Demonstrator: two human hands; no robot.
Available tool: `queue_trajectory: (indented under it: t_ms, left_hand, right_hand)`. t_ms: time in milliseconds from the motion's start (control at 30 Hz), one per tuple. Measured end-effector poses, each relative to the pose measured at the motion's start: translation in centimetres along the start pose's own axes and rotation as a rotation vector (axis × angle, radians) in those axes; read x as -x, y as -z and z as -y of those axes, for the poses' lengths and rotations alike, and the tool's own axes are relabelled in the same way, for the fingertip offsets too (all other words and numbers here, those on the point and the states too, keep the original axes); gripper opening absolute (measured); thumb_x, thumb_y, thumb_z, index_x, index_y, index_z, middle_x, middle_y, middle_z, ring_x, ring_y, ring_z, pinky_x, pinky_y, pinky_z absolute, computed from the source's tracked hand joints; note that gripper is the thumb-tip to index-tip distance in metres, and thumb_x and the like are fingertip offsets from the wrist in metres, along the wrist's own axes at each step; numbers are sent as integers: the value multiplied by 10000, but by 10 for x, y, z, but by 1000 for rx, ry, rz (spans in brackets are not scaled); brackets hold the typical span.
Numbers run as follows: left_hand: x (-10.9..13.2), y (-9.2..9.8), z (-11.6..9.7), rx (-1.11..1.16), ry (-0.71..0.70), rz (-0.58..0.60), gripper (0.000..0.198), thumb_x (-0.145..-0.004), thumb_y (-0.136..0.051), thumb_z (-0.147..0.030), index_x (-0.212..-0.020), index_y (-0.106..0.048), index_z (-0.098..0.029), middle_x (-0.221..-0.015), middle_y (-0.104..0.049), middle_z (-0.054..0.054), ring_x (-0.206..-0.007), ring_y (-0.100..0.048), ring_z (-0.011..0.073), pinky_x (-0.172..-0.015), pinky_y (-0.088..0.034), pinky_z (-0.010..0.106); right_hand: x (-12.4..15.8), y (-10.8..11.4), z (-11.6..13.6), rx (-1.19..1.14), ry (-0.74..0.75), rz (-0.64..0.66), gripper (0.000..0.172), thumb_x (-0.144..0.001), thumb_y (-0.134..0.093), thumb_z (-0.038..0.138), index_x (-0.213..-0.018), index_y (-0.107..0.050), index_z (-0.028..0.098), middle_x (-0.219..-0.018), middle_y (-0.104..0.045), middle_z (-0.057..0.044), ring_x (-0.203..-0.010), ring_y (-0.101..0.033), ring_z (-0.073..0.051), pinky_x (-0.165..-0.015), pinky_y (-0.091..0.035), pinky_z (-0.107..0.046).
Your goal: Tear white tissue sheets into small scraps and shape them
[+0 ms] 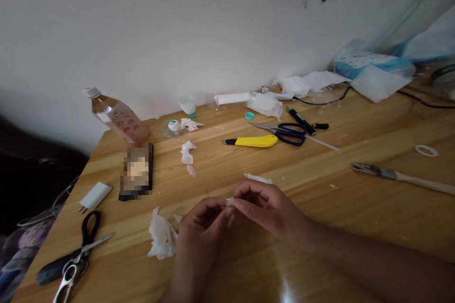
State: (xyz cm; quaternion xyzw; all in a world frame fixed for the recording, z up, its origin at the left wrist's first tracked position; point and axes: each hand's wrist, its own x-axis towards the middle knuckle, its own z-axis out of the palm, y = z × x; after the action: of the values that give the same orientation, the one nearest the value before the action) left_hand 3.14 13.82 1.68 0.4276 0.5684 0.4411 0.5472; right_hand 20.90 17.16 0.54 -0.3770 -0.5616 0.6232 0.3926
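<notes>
My left hand (204, 227) and my right hand (265, 206) meet above the near middle of the wooden table. Between the fingertips of both hands is a small crumpled piece of white tissue (231, 202). Thumbs and forefingers pinch it from either side, and the other fingers are curled in. Left of my left hand lies a larger crumpled tissue (161, 236), close to the wrist. A flat strip of tissue (258, 178) rests just beyond my right hand. Torn tissue bits (188, 152) lie farther off on the tabletop.
A yellow utility knife (256, 141) with its blade out and blue-handled scissors (289, 132) lie beyond my hands. A brush (394, 174) is at right. At left are a phone (151, 170), a white charger (95, 195), more scissors (71, 272) and a leaning bottle (121, 118).
</notes>
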Motion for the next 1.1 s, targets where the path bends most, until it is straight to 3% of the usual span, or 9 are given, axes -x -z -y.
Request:
queue_trajectory:
  t_ms: [233, 400, 667, 1100]
  left_hand:
    - [-2, -3, 5, 182, 14, 42, 328, -730, -868, -363, -958, -684, -215, -759, -701, -37, -685, -615, 84, -643, -480, 173]
    - [-4, -2, 9, 273, 2, 89, 313, -764, -858, -327, -953, -638, -207, -760, -687, -51, -679, -595, 61, -625, -453, 153]
    - [-6, -1, 11, 358, 34, 204, 416, -735, -884, -319, -1000, -588, -195, -749, -722, -22, -678, -643, 97, -642, -479, 196]
    - [-5, -1, 5, 398, 4, 267, 432, -731, -889, -293, -1047, -606, -209, -720, -713, -30, -649, -633, 95, -636, -493, 198]
  right_hand:
    - [-1, 2, 2, -26, 19, 38, 249, -921, -667, 445, -872, -669, 201, -810, -641, -1, -749, -580, -136, -688, -450, -270]
    - [-3, 3, 2, -115, -29, 70, 259, -893, -707, 450, -872, -675, 194, -814, -631, 6, -757, -551, -122, -691, -430, -259]
    - [-5, 4, 5, -271, -136, 200, 327, -832, -757, 509, -833, -653, 199, -758, -625, 28, -712, -577, -116, -719, -467, -290]
    - [-4, 7, 3, -307, -184, 197, 294, -786, -821, 466, -811, -693, 203, -760, -640, 36, -723, -547, -110, -715, -417, -276]
